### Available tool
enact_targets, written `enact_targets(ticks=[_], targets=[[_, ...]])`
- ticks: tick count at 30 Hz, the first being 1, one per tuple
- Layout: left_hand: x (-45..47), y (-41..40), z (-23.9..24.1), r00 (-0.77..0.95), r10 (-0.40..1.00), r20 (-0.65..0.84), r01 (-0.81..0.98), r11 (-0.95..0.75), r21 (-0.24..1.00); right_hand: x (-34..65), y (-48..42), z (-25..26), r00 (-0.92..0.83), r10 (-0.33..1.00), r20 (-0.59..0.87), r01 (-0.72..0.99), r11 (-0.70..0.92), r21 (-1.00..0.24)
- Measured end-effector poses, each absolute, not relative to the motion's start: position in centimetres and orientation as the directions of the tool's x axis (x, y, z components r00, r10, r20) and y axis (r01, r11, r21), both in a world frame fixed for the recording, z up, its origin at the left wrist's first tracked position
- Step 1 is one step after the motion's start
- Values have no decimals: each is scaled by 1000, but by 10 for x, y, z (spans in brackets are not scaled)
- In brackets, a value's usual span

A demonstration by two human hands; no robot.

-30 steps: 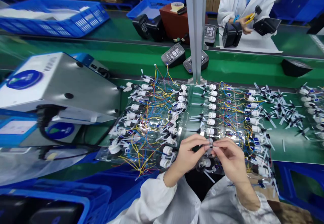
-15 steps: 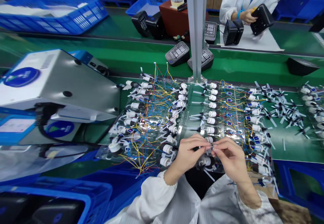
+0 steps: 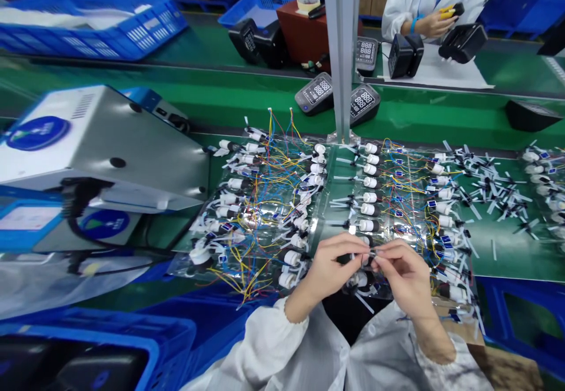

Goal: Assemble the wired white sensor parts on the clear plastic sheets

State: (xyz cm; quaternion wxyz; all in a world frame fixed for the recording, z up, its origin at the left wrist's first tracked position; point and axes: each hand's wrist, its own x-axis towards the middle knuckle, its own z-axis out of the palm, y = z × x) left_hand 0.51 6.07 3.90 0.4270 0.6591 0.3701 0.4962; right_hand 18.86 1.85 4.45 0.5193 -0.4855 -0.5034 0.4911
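- Beyond my hands runs a green assembly bench [image 3: 497,264], with a grey-and-white machine [image 3: 101,143] at my left and a blue plastic crate [image 3: 97,26] further off.
- Across the bench, a co-worker's hand [image 3: 435,24] works near a black device housing [image 3: 463,42], apart from my own work. Digital monitors [image 3: 320,93] sit on the green belt between us.
- In front of me lie clear plastic sheets [image 3: 182,267] holding rows of white-and-black cylindrical components [image 3: 368,225], trailing coloured wires [image 3: 256,226].
- As far as I can judge, those rows look assembled and laid out. A loose heap of black-and-white pieces [image 3: 489,194] to my right has no wires that I can make out, so it looks like what remains.
- My left hand [image 3: 331,267] and right hand [image 3: 404,273] meet just above the nearest sheet, fingertips clenched together in a firm pinch.
- Between them I hold a small dark piece [image 3: 365,255], mostly hidden by my fingers, so I cannot tell exactly what it is.
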Motion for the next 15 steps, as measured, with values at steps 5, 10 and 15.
enact_targets(ticks=[5, 10, 15], targets=[[6, 59, 41, 232, 906, 353, 13, -366, 930, 190, 18, 52, -5, 996, 94, 9, 94, -996], [5, 59, 39, 242, 910, 338, 13, -351, 936, 189, 17, 54, -11, 993, 114, 40, 114, -993], [3, 59, 37, 270, 914, 302, -45, -302, 952, 191, 17, 53, -29, 992, 120, 33, 121, -992]])
